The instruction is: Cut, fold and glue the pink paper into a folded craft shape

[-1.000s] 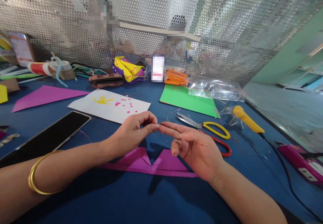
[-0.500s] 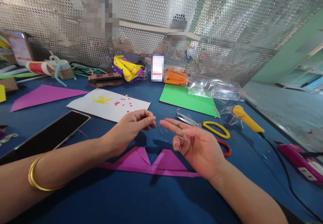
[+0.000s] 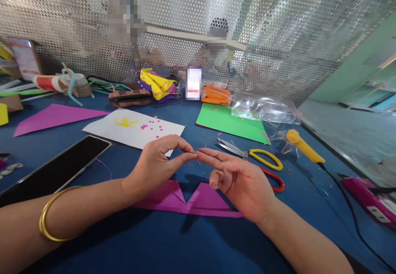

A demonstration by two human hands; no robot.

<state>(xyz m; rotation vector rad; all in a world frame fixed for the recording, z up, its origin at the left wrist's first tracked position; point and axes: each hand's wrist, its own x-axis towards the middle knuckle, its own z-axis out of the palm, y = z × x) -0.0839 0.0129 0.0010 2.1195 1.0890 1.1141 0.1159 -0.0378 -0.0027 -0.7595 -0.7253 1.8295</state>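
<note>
My left hand (image 3: 154, 169) is raised over the blue table (image 3: 173, 245), thumb and forefinger pinched together right at the tip of my right forefinger. A thin pink paper sliver (image 3: 198, 161) hangs at that meeting point. My right hand (image 3: 238, 183) is palm up, its forefinger and middle finger stretched out toward the left, the other fingers curled, holding nothing. A folded magenta paper (image 3: 185, 202) with two triangular flaps lies flat under both hands. A gold bangle (image 3: 46, 220) circles my left wrist.
Yellow-handled scissors (image 3: 250, 154) and red-handled scissors (image 3: 275, 179) lie right of my hands, beside a green sheet (image 3: 229, 123) and a yellow tool (image 3: 305, 146) on a black cord. A phone (image 3: 58, 167), white paper (image 3: 133, 127) and a magenta triangle (image 3: 52, 117) lie left. A perforated metal screen (image 3: 278, 39) backs the table, with people behind it.
My left hand drew back a little from my right fingertip, with the pink sliver dangling there, then came back; its pinched fingers now touch the fingertip again.
</note>
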